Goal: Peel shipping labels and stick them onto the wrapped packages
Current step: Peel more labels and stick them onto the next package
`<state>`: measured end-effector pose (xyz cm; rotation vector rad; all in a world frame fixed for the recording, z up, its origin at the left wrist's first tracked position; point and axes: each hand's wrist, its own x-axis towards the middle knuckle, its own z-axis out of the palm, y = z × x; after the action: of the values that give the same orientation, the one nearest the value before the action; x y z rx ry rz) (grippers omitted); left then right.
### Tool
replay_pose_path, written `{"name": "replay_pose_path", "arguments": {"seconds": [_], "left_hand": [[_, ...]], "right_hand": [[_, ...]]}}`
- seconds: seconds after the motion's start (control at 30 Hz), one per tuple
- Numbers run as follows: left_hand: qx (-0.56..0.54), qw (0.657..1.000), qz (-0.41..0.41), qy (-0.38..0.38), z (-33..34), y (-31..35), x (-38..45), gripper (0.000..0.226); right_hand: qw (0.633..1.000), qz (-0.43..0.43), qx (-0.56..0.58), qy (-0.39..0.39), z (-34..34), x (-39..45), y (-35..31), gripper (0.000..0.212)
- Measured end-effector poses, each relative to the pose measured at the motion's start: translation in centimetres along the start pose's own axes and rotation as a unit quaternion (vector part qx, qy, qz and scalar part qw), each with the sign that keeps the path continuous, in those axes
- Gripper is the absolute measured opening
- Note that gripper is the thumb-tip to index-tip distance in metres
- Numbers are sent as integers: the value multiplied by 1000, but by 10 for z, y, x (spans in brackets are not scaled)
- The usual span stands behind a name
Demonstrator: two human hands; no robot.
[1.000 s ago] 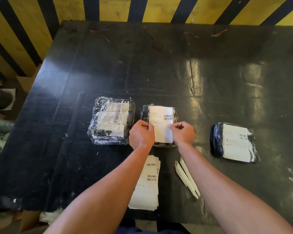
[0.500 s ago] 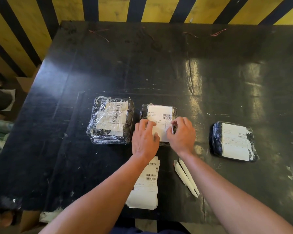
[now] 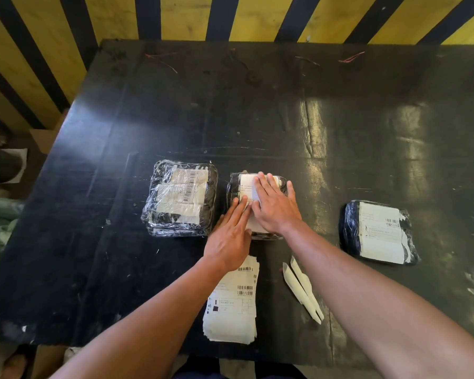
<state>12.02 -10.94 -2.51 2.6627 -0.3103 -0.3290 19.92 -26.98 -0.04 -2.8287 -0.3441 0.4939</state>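
Hands laid flat on the middle package (image 3: pixel 233 187). Right hand (image 3: pixel 275 205), fingers straight and together, presses the white label (image 3: pixel 246 184) onto the top of the package; left hand (image 3: pixel 230 236), also flat with straight fingers, touches the label's near left edge. Neither hand grips anything. The package, wrapped in clear film over dark contents, lies near the centre of the black table (image 3: pixel 257 119). Just beside it on the left lies a second wrapped package (image 3: pixel 181 198) with labels under the film; well apart on the right lies a third package (image 3: pixel 379 232) bearing a white label. Below the left wrist sits a stack of labels (image 3: pixel 234 305), and beside the right forearm two white paper strips (image 3: pixel 303 292).
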Motion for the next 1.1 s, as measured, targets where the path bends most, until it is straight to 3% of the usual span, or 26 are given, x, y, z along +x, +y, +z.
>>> {"name": "replay_pose_path", "arguments": {"seconds": [0.17, 0.23, 0.37, 0.7, 0.87, 1.1], "left_hand": [[8, 1000, -5, -20, -6, 5, 2, 69], [10, 1000, -10, -20, -6, 4, 2, 69], [11, 1000, -11, -19, -5, 1, 3, 68], [9, 999, -20, -27, -14, 8, 3, 71], [8, 999, -21, -25, -18, 6, 4, 70], [28, 999, -25, -36, -19, 6, 1, 72]], "right_hand": [[996, 92, 4, -12, -3, 2, 40, 71], [998, 68, -2, -3, -7, -2, 40, 71], [997, -60, -37, -8, 3, -19, 19, 67], [998, 47, -33, 39, 11, -44, 39, 68], [997, -67, -11, 37, 29, -64, 5, 74], [995, -9, -85, 46, 33, -98, 47, 71]]}}
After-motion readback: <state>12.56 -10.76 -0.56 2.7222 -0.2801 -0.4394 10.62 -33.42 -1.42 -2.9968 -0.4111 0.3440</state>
